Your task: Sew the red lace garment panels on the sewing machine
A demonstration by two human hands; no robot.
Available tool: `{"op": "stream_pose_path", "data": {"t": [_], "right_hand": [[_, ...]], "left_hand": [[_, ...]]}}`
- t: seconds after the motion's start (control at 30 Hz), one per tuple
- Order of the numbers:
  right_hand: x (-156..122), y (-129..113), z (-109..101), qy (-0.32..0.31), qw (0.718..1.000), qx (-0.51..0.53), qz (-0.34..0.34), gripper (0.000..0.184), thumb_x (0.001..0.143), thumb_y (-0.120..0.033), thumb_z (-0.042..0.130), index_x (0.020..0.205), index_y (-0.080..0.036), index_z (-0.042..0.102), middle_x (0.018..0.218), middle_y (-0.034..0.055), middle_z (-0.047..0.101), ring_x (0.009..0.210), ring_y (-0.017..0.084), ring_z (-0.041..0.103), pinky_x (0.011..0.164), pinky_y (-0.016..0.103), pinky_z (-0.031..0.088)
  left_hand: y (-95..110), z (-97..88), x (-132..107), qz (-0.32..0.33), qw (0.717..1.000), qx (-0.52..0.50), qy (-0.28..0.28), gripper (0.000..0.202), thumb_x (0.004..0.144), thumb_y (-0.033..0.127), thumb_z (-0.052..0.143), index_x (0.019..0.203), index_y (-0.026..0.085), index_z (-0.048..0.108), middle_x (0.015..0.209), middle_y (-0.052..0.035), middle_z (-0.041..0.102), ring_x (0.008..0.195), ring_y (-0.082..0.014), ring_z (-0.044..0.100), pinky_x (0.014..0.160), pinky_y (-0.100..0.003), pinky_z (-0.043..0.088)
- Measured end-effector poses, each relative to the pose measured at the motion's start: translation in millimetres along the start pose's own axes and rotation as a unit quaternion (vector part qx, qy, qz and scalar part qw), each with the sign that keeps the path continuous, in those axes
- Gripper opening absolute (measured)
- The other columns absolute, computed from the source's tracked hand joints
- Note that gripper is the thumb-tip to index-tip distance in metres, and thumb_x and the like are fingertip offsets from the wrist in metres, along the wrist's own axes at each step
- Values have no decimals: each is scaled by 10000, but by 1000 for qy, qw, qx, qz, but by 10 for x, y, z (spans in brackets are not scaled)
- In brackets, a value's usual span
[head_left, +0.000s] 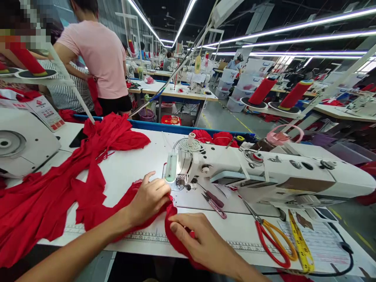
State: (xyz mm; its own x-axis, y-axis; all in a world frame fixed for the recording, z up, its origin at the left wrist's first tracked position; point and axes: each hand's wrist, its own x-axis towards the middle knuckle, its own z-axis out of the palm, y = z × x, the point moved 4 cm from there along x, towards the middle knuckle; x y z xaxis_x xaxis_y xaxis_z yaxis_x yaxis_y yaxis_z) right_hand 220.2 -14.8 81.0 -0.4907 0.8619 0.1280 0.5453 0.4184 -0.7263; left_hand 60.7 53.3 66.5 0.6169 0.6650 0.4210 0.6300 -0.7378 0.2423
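A long piece of red fabric lies across the white sewing table. My left hand presses the fabric down just in front of the needle of the white sewing machine, fingers curled on the cloth. My right hand pinches a folded edge of the same red fabric near the table's front edge.
Thread snips and red-and-orange scissors lie right of the needle, beside a yellow measuring tape. Another machine stands at the left. A person in a pink shirt works behind the table. Red thread cones stand at the right.
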Motion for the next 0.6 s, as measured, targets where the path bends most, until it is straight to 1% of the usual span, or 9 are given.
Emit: {"op": "stream_pose_path", "data": {"t": [0.07, 0.1, 0.17, 0.23, 0.33, 0.4, 0.47, 0.53, 0.6], "right_hand": [[40, -27, -20, 36, 997, 69, -27, 255, 1037, -286, 429, 942, -230, 659, 844, -3, 696, 768, 138, 627, 715, 236, 457], [81, -2, -27, 65, 993, 92, -39, 239, 1031, -274, 435, 995, -234, 668, 905, 14, 700, 832, 150, 635, 760, 252, 469], [188, 75, 3, 90, 986, 129, -58, 207, 1014, -271, 471, 1074, -245, 668, 1020, 40, 691, 944, 173, 631, 825, 283, 485], [306, 145, 55, 82, 979, 175, -58, 190, 1007, -294, 494, 1091, -247, 658, 1073, 51, 677, 998, 185, 624, 867, 310, 496], [442, 187, 89, 63, 964, 255, -36, 209, 1019, -357, 478, 1063, -232, 640, 959, 40, 666, 901, 176, 633, 828, 317, 518], [502, 155, 89, 45, 962, 266, -43, 235, 1016, -388, 489, 1056, -225, 654, 935, 38, 659, 879, 173, 625, 812, 316, 516], [542, 88, 118, 4, 964, 256, -74, 246, 999, -401, 531, 1091, -227, 679, 1018, 52, 676, 957, 188, 621, 865, 332, 502], [561, 26, 188, -39, 958, 268, -94, 246, 984, -400, 568, 1124, -239, 691, 1080, 53, 692, 1011, 198, 621, 911, 345, 485], [567, 3, 265, -37, 953, 288, -85, 223, 968, -397, 601, 1096, -244, 703, 1041, 41, 702, 979, 192, 627, 896, 336, 480]], "left_hand": [[25, -70, -160, -2, 995, -18, 96, 163, 955, 107, 471, 846, 203, 546, 769, 32, 621, 720, -146, 581, 1097, -490, 305], [21, -90, -234, -12, 992, -35, 124, 155, 966, 121, 479, 854, 207, 542, 775, 40, 618, 725, -138, 584, 1096, -473, 304], [-3, -114, -358, -39, 984, -72, 159, 130, 978, 160, 518, 861, 213, 540, 787, 49, 611, 739, -126, 593, 1083, -438, 320], [-28, -139, -450, -60, 977, -97, 182, 113, 971, 199, 571, 861, 215, 552, 799, 50, 602, 745, -121, 597, 1080, -423, 335], [-40, -205, -545, -56, 970, -124, 203, 90, 965, 198, 591, 881, 226, 585, 810, 49, 597, 764, -122, 602, 1108, -439, 335], [-32, -256, -592, -40, 967, -153, 200, 90, 971, 187, 576, 898, 236, 597, 845, 38, 597, 811, -128, 605, 1117, -449, 345], [-26, -301, -631, -32, 963, -178, 200, 82, 972, 189, 573, 912, 238, 600, 936, 11, 597, 902, -144, 601, 1112, -443, 367], [-29, -329, -663, -43, 959, -189, 208, 71, 961, 187, 586, 912, 237, 600, 1019, -10, 587, 982, -162, 585, 1107, -432, 378], [-42, -332, -688, -73, 952, -198, 223, 85, 947, 164, 592, 901, 235, 597, 1036, -14, 582, 999, -168, 574, 1085, -407, 400]]}}
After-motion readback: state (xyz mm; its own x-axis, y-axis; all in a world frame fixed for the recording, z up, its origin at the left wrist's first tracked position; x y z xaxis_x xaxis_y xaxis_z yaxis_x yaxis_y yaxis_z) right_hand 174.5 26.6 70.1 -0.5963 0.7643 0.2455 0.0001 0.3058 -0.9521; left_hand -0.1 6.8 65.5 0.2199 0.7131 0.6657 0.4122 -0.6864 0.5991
